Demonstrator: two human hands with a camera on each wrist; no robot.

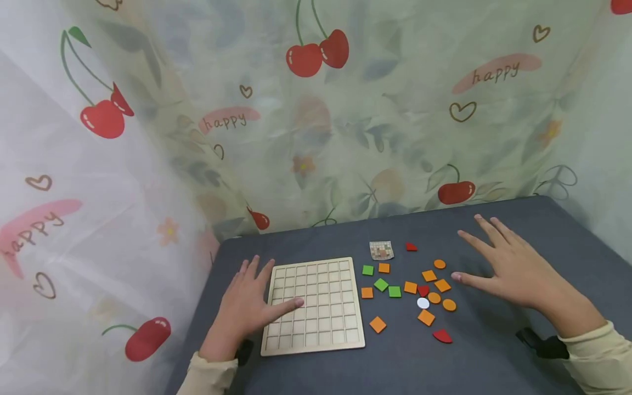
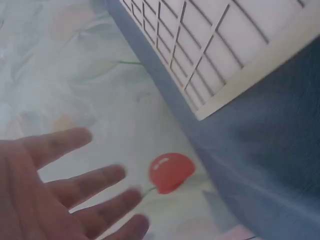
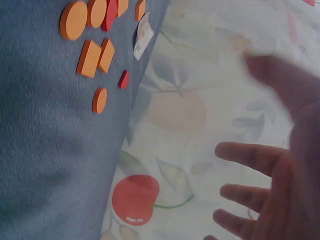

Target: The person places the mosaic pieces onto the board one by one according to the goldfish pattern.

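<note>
With fingers spread, my left hand (image 1: 246, 303) hovers at the left edge of a pale wooden grid board (image 1: 318, 307), its thumb over the squares. My right hand (image 1: 518, 269) is held above the table, fingers splayed, to the right of the scattered pieces. Those include orange squares (image 1: 377, 325), orange discs (image 1: 449, 305), green squares (image 1: 394, 292), a white disc (image 1: 423, 303) and red quarter-round pieces (image 1: 443, 336). Neither hand holds anything. In the left wrist view the left fingers (image 2: 90, 185) extend beside the board; the right wrist view has the right fingers (image 3: 250, 155) apart from the pieces.
A small printed grid card (image 1: 382, 250) lies behind the pieces, near a red piece (image 1: 411, 247). Dark grey cloth covers the table (image 1: 494, 356). Cherry-patterned curtains (image 1: 375, 137) hang along the table's back and sides.
</note>
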